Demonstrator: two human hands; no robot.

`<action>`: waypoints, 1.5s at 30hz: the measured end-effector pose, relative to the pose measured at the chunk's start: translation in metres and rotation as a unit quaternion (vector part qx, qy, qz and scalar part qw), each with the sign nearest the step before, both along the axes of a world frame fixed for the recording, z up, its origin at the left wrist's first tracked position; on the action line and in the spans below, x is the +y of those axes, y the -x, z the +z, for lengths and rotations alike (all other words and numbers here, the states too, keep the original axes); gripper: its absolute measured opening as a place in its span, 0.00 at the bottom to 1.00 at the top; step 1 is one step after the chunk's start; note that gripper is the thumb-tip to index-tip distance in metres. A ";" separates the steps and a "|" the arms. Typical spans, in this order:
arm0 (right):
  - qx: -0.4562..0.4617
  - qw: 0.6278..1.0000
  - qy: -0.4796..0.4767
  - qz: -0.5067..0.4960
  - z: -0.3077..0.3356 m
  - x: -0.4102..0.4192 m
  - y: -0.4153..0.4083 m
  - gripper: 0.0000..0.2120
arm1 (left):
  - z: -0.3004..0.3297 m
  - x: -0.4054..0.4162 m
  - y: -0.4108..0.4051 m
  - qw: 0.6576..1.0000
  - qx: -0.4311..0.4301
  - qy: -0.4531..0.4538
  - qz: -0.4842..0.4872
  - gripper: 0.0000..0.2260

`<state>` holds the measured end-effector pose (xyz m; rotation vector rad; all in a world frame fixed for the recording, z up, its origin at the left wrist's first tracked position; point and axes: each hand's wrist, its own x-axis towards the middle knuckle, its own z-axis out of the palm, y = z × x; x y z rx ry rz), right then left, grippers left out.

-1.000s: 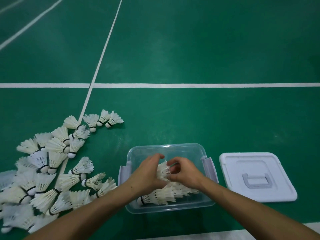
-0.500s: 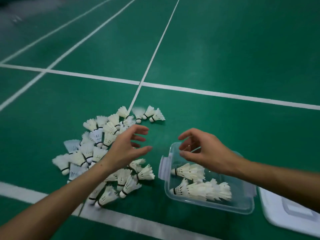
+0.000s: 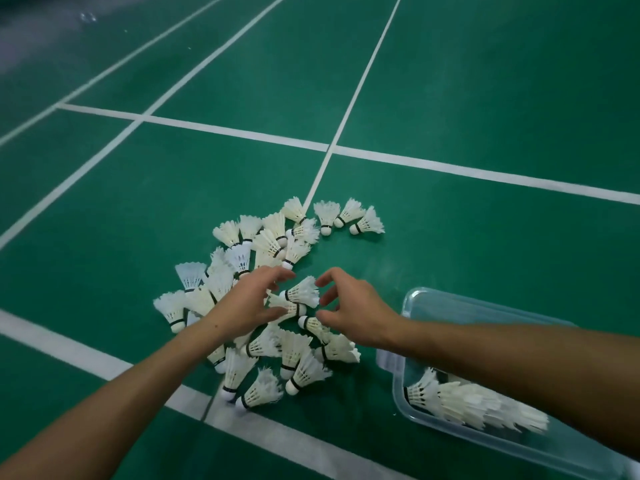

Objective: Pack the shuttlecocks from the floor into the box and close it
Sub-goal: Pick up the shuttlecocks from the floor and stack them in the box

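On my left, the heap of white shuttlecocks (image 3: 263, 292) lies spread over the green floor (image 3: 104, 220), straddling a white court line (image 3: 322, 174) that runs away from me, with a few strays at the far edge of the pile. My left hand (image 3: 249, 303) reaches into the middle of the heap, fingers (image 3: 280, 273) spread and curled, not closed on anything that I can see. Between my two hands lies one shuttlecock (image 3: 302, 293) on its side, feathers pointing right (it sits on top of a couple of others). My right hand (image 3: 349, 310) comes in from the other side, thumb and fingers parted and bent around that shuttlecock's feathered end, close to it; whether the fingertips touch it I cannot tell. Further right, partly under my right forearm, the clear plastic box (image 3: 446, 304) stands open on the floor near the pile, and a row of packed shuttlecocks (image 3: 474, 405) lies along its near side.
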<state>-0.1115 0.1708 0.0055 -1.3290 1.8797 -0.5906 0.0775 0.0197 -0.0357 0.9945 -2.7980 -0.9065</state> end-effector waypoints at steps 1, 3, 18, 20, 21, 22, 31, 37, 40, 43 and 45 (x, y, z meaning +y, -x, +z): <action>0.014 1.000 -0.016 -0.009 -0.009 -0.003 -0.003 0.24 | -0.006 -0.003 0.002 1.000 -0.017 0.018 -0.009 0.29; 0.050 0.997 -0.044 -0.031 -0.026 -0.008 -0.008 0.25 | -0.017 -0.007 0.006 0.997 -0.050 0.058 -0.022 0.31; -0.016 0.982 -0.097 -0.160 -0.071 -0.026 -0.015 0.25 | -0.051 -0.012 0.027 0.997 -0.041 0.057 -0.006 0.35; -0.025 0.984 -0.081 -0.158 -0.062 -0.023 -0.009 0.24 | -0.050 -0.017 0.030 0.999 -0.026 0.024 0.003 0.37; -0.025 0.985 -0.070 -0.156 -0.055 -0.021 -0.004 0.23 | -0.049 -0.019 0.032 1.000 -0.021 0.005 0.007 0.39; -0.022 0.986 -0.057 -0.154 -0.047 -0.019 0.002 0.22 | -0.048 -0.020 0.035 1.000 -0.020 -0.012 0.009 0.41; -0.021 0.979 0.068 -0.189 0.050 0.011 0.072 0.19 | -0.067 -0.012 0.076 0.991 -0.044 0.065 0.110 0.37; -0.041 0.967 0.099 -0.231 0.093 0.075 0.117 0.20 | -0.065 -0.013 0.094 0.976 -0.091 0.129 0.149 0.29; -0.050 0.957 0.110 -0.262 0.100 0.115 0.134 0.20 | -0.054 -0.012 0.095 0.985 -0.045 0.106 0.125 0.31; -0.041 0.945 0.123 -0.302 0.097 0.149 0.149 0.20 | -0.023 0.002 0.103 0.994 0.031 0.067 0.080 0.35; -0.034 0.937 0.126 -0.324 0.090 0.169 0.157 0.20 | 0.008 0.019 0.112 0.994 0.085 0.054 0.037 0.38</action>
